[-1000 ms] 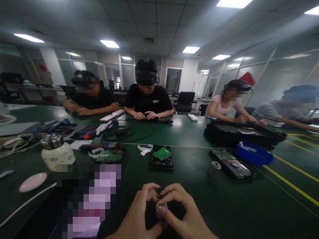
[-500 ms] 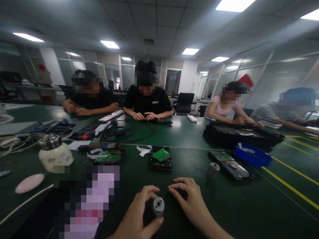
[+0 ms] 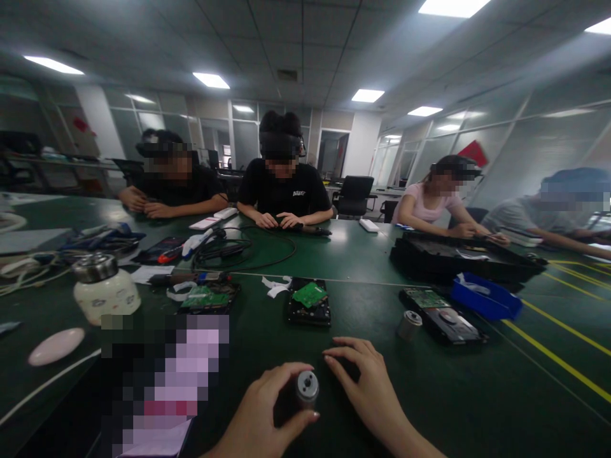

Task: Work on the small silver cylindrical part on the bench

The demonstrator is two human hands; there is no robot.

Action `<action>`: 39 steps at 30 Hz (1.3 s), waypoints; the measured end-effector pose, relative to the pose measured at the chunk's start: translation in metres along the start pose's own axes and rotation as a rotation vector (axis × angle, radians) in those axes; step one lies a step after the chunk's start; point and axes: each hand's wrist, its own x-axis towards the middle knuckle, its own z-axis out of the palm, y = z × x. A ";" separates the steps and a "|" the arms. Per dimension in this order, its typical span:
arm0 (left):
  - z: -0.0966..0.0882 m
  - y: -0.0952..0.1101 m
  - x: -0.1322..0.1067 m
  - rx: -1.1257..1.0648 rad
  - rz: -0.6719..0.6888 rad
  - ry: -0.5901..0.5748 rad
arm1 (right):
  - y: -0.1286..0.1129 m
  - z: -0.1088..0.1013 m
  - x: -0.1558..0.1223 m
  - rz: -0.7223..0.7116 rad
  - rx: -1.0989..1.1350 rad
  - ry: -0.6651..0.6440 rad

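Observation:
My left hand [image 3: 270, 410] curves around a small metal cylinder [image 3: 307, 387], forefinger on its far side and thumb on its near side. The cylinder stands upright, its round silver top showing a few dark holes. To the right, apart from it, my right hand [image 3: 365, 378] rests low over the table with thumb and fingers apart and nothing visible between them. Beyond the hands lies a black hard drive [image 3: 309, 318] with a green circuit board [image 3: 309, 294] askew on top. A second metal cylinder [image 3: 409, 326] stands to the right, beside another opened hard drive [image 3: 451, 324].
On the green table [image 3: 353, 254] a blue bin [image 3: 485, 299] and a large black tray [image 3: 458, 254] sit at right. Left are a cream bottle [image 3: 105, 292], a pink oval object [image 3: 57, 347], a pixelated dark item, cables and tools. Several people sit opposite.
My left hand and the metal cylinder have shifted slightly right and away from me, and the left forefinger has straightened over the cylinder's far side. My right hand has barely moved.

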 end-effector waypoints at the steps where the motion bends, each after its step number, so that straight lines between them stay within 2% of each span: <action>1: 0.000 -0.001 0.001 0.003 -0.003 -0.011 | -0.002 0.000 0.000 -0.033 0.072 0.045; 4: 0.001 -0.006 0.003 -0.005 -0.003 -0.038 | -0.013 0.001 -0.004 -0.170 0.292 0.132; 7: 0.002 -0.008 0.004 -0.027 0.030 -0.037 | -0.026 0.006 -0.011 -0.295 0.404 0.055; 11: 0.002 -0.004 0.005 -0.043 0.065 -0.038 | -0.035 0.011 -0.015 -0.327 0.415 0.041; 14: 0.001 0.000 0.005 -0.032 0.079 -0.040 | -0.035 0.011 -0.014 -0.341 0.391 0.049; 20: 0.002 0.000 0.005 -0.018 0.111 -0.044 | -0.031 0.007 -0.014 -0.411 0.322 -0.020; 27: 0.002 -0.001 0.004 -0.007 0.121 -0.047 | -0.030 0.006 -0.014 -0.377 0.330 -0.073; 33: 0.002 -0.005 0.006 0.034 0.112 -0.064 | -0.031 0.003 -0.015 -0.330 0.440 -0.018; 39: 0.002 -0.001 0.004 0.070 0.152 -0.050 | -0.035 0.005 -0.014 -0.282 0.399 -0.036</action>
